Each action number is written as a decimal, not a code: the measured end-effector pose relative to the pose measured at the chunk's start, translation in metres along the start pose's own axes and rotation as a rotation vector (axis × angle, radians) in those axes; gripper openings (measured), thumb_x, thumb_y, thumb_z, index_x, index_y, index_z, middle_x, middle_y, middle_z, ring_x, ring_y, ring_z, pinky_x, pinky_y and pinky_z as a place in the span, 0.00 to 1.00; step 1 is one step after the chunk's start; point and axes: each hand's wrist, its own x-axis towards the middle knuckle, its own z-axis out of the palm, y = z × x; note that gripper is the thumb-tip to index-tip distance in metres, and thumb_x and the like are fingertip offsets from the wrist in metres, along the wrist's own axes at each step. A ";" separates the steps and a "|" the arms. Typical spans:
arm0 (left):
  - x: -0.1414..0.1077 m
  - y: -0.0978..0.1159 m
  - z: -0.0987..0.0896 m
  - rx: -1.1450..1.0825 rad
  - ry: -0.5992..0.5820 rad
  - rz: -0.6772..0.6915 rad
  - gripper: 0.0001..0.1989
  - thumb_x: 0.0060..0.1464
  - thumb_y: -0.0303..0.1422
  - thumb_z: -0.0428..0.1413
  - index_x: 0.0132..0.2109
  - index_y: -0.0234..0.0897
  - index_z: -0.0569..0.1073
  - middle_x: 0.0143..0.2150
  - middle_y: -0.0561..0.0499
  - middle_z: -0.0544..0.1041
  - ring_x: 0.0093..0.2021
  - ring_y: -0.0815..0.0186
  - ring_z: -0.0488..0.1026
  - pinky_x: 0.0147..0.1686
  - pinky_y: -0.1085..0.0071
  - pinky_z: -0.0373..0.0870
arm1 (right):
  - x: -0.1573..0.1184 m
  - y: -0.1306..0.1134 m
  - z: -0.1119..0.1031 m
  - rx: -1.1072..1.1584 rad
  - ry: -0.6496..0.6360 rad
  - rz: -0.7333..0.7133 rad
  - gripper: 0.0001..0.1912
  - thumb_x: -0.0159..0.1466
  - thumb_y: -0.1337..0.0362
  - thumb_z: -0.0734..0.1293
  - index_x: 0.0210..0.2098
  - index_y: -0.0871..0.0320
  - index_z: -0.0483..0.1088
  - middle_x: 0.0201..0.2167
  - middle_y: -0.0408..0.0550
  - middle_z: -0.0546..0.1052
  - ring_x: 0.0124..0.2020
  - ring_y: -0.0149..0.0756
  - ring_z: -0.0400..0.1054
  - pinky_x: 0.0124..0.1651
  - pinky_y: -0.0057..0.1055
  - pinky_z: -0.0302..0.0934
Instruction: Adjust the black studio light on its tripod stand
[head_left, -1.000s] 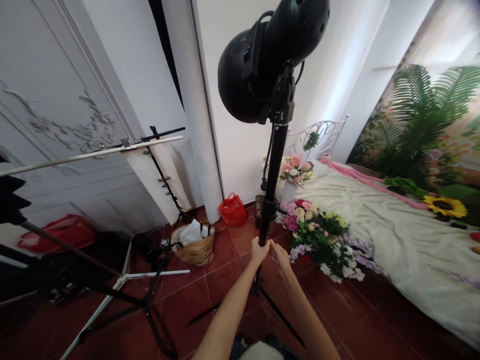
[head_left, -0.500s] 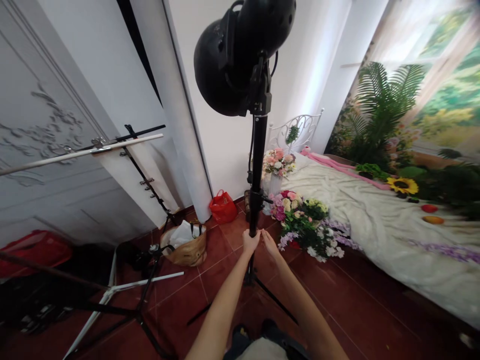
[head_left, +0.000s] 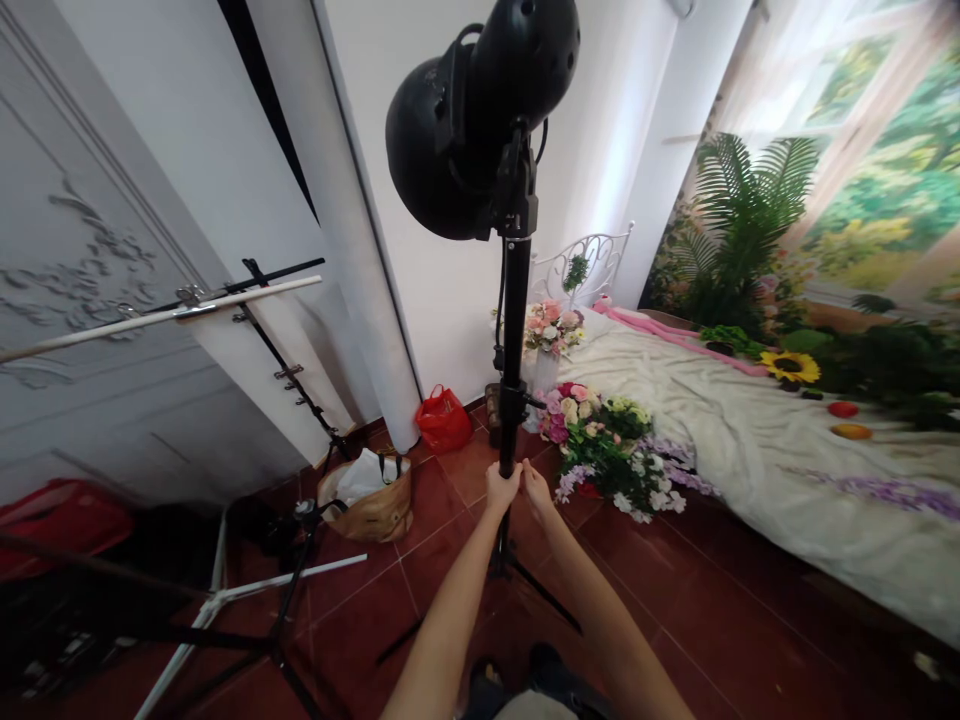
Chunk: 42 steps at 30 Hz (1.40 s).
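Note:
A black studio light [head_left: 442,150] tops an upright black light stand [head_left: 514,330] right in front of me. My left hand [head_left: 502,487] is wrapped round the stand's pole, low down, below a black clamp collar [head_left: 513,402]. On the pole's right side, at the same height, my right hand [head_left: 535,490] has its fingers pressed together close against it. Whatever those fingers pinch is too small and partly hidden to make out. The stand's legs [head_left: 546,597] spread over the floor just beyond my feet.
To the right, a bed with a cream blanket [head_left: 675,400] bears a sunflower [head_left: 790,366]; artificial flowers [head_left: 600,430] stand beside it. Leftward are a red bag [head_left: 444,420], a woven bag [head_left: 379,505], a white crossbar [head_left: 247,295] and more stand legs [head_left: 292,575] on the tiles.
The view has shifted slightly, so the bed and backdrop sit a little further left. Both hands keep their places at the pole.

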 end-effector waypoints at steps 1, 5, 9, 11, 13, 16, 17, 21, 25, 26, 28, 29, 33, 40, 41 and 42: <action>0.000 0.000 -0.001 0.001 -0.011 -0.004 0.10 0.40 0.36 0.58 0.22 0.32 0.72 0.19 0.50 0.72 0.25 0.66 0.72 0.24 0.75 0.65 | 0.000 -0.002 0.000 -0.020 0.010 -0.006 0.30 0.44 0.36 0.64 0.23 0.59 0.65 0.16 0.40 0.67 0.19 0.27 0.59 0.22 0.24 0.53; 0.000 0.000 -0.003 -0.003 -0.040 -0.030 0.10 0.40 0.36 0.58 0.23 0.31 0.73 0.19 0.50 0.72 0.25 0.66 0.72 0.24 0.75 0.65 | 0.000 -0.013 0.004 -0.202 0.089 -0.037 0.29 0.43 0.36 0.63 0.17 0.58 0.60 0.13 0.41 0.63 0.18 0.27 0.56 0.21 0.25 0.50; 0.002 -0.003 -0.005 0.010 -0.063 -0.024 0.09 0.40 0.35 0.58 0.23 0.32 0.72 0.20 0.50 0.73 0.25 0.66 0.72 0.25 0.75 0.65 | 0.003 -0.023 0.008 -0.305 0.150 -0.051 0.26 0.44 0.41 0.66 0.12 0.56 0.55 0.10 0.40 0.59 0.17 0.27 0.53 0.20 0.26 0.46; 0.004 -0.006 -0.006 0.019 -0.079 -0.011 0.08 0.40 0.34 0.58 0.23 0.32 0.72 0.20 0.50 0.73 0.25 0.66 0.72 0.25 0.75 0.65 | 0.005 -0.025 0.008 -0.333 0.172 -0.065 0.25 0.44 0.44 0.66 0.11 0.56 0.53 0.10 0.39 0.58 0.16 0.26 0.52 0.20 0.25 0.46; 0.007 -0.011 -0.007 0.028 -0.108 0.012 0.08 0.40 0.34 0.58 0.23 0.32 0.72 0.19 0.50 0.72 0.25 0.66 0.71 0.25 0.75 0.65 | 0.008 -0.024 0.008 -0.363 0.189 -0.075 0.24 0.44 0.46 0.66 0.11 0.56 0.52 0.10 0.38 0.57 0.16 0.25 0.51 0.20 0.25 0.45; 0.011 -0.020 -0.010 0.037 -0.160 0.064 0.08 0.40 0.34 0.58 0.24 0.32 0.72 0.20 0.51 0.72 0.26 0.67 0.71 0.26 0.75 0.65 | 0.012 -0.021 0.006 -0.411 0.209 -0.070 0.23 0.45 0.47 0.66 0.10 0.56 0.54 0.09 0.37 0.57 0.15 0.25 0.50 0.20 0.25 0.43; 0.012 -0.023 -0.011 0.040 -0.173 0.080 0.08 0.40 0.34 0.58 0.25 0.32 0.73 0.20 0.51 0.72 0.25 0.67 0.70 0.26 0.75 0.65 | 0.014 -0.020 0.005 -0.431 0.215 -0.063 0.23 0.45 0.48 0.66 0.09 0.56 0.55 0.09 0.37 0.57 0.15 0.25 0.50 0.19 0.25 0.42; 0.014 -0.028 -0.016 0.030 -0.228 0.114 0.10 0.41 0.36 0.57 0.27 0.32 0.74 0.22 0.51 0.73 0.25 0.68 0.70 0.26 0.75 0.64 | 0.018 -0.020 0.001 -0.657 0.236 -0.027 0.22 0.49 0.48 0.65 0.09 0.57 0.60 0.08 0.41 0.61 0.15 0.28 0.54 0.20 0.26 0.43; 0.015 -0.029 -0.019 0.004 -0.266 0.112 0.11 0.41 0.37 0.58 0.28 0.32 0.74 0.23 0.51 0.73 0.26 0.68 0.69 0.25 0.76 0.63 | 0.017 -0.022 0.002 -0.811 0.290 -0.010 0.23 0.49 0.50 0.65 0.08 0.56 0.59 0.08 0.43 0.61 0.15 0.29 0.55 0.21 0.27 0.43; 0.016 -0.030 -0.019 0.002 -0.268 0.111 0.12 0.40 0.38 0.58 0.29 0.32 0.74 0.23 0.51 0.73 0.26 0.68 0.69 0.25 0.76 0.63 | 0.016 -0.021 0.003 -0.799 0.302 -0.016 0.23 0.49 0.50 0.66 0.08 0.56 0.58 0.08 0.42 0.61 0.15 0.29 0.54 0.21 0.27 0.42; 0.018 -0.031 -0.019 -0.006 -0.268 0.109 0.12 0.39 0.38 0.59 0.29 0.32 0.73 0.24 0.51 0.73 0.26 0.68 0.69 0.25 0.76 0.63 | 0.012 -0.019 0.007 -0.709 0.324 -0.056 0.22 0.47 0.51 0.66 0.09 0.56 0.57 0.09 0.41 0.60 0.15 0.27 0.53 0.20 0.26 0.42; 0.018 -0.032 -0.019 -0.013 -0.269 0.111 0.12 0.40 0.38 0.59 0.28 0.32 0.73 0.24 0.51 0.73 0.26 0.69 0.69 0.25 0.76 0.63 | 0.010 -0.018 0.009 -0.649 0.333 -0.082 0.21 0.47 0.51 0.66 0.09 0.56 0.56 0.09 0.40 0.60 0.15 0.27 0.52 0.20 0.26 0.43; 0.020 -0.034 -0.016 -0.068 -0.274 0.147 0.11 0.43 0.38 0.56 0.27 0.32 0.71 0.23 0.52 0.71 0.25 0.70 0.67 0.26 0.76 0.63 | -0.007 -0.009 0.015 -0.481 0.347 -0.134 0.20 0.48 0.48 0.64 0.13 0.57 0.58 0.12 0.39 0.62 0.17 0.27 0.55 0.21 0.24 0.48; 0.015 -0.031 -0.010 -0.181 -0.246 0.038 0.16 0.40 0.43 0.59 0.28 0.33 0.70 0.22 0.54 0.69 0.21 0.72 0.64 0.22 0.77 0.60 | -0.079 0.024 -0.029 -0.232 0.319 -0.024 0.21 0.45 0.45 0.66 0.17 0.57 0.61 0.10 0.38 0.62 0.13 0.27 0.55 0.18 0.25 0.51; 0.013 -0.029 -0.009 -0.198 -0.236 0.007 0.17 0.39 0.44 0.60 0.28 0.33 0.70 0.22 0.54 0.69 0.21 0.72 0.64 0.22 0.77 0.60 | -0.091 0.027 -0.042 -0.212 0.337 -0.009 0.21 0.44 0.45 0.66 0.17 0.57 0.62 0.10 0.38 0.62 0.12 0.27 0.55 0.17 0.25 0.51; 0.012 -0.026 -0.008 -0.211 -0.224 -0.024 0.19 0.37 0.45 0.61 0.29 0.32 0.71 0.22 0.53 0.69 0.21 0.72 0.64 0.23 0.77 0.60 | -0.103 0.029 -0.056 -0.189 0.361 0.003 0.21 0.44 0.45 0.67 0.17 0.58 0.62 0.10 0.38 0.62 0.12 0.27 0.55 0.17 0.25 0.51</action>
